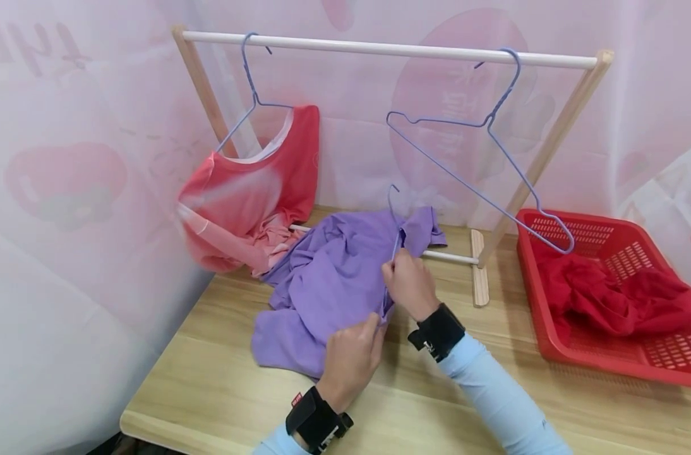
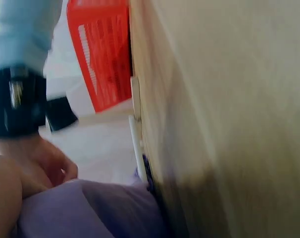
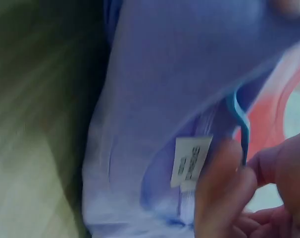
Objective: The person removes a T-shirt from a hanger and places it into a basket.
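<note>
A purple shirt [image 1: 340, 265] lies bunched on the table, its neck opening toward the right. Inside that opening sits a blue wire hanger [image 1: 393, 218], its hook standing up above the cloth. My right hand [image 1: 410, 284] pinches the hanger near its neck, as the right wrist view also shows beside a white label [image 3: 190, 159] in the collar. Closer to the table's front, my left hand [image 1: 351, 354] pinches the shirt's edge near the hanger's lower end. Cloth hides much of the hanger.
A wooden rack with a white rail [image 1: 368, 44] stands behind. From it hang a red shirt [image 1: 254, 189] on a hanger and a bare blue hanger [image 1: 444, 161]. At right, a red basket [image 1: 535, 303] holds crumpled red cloth [image 1: 612, 297]. The wooden table [image 1: 209, 360] has a front edge.
</note>
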Demonstrator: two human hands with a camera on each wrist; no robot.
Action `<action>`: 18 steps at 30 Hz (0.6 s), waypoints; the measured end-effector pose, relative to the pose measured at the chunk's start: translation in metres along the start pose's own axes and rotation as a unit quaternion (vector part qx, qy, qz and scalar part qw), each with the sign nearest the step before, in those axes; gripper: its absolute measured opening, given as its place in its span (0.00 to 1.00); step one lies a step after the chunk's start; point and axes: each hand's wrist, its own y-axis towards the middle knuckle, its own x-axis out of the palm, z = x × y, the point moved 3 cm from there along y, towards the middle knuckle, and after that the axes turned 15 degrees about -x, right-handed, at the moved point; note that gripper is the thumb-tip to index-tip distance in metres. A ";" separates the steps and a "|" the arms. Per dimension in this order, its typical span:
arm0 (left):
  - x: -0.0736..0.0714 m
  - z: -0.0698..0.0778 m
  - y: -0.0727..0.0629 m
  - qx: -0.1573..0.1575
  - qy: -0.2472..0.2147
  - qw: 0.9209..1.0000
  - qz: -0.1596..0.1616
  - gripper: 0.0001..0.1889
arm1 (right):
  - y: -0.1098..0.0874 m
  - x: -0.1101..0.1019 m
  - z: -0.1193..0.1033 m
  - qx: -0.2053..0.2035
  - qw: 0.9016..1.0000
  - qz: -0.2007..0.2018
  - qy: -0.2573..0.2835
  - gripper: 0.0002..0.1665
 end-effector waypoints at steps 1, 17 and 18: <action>0.000 0.002 -0.002 0.008 0.002 1.000 -0.004 0.10 | 0.002 0.000 0.002 -0.001 1.000 0.001 -0.007 0.12; -0.003 -0.001 -0.007 0.031 0.019 0.999 -0.019 0.06 | 0.004 -0.031 -0.004 -0.080 0.994 0.032 -0.066 0.13; -0.004 -0.004 -0.003 0.021 0.013 0.999 -0.024 0.06 | 0.000 -0.034 -0.006 -0.088 0.994 0.027 -0.062 0.13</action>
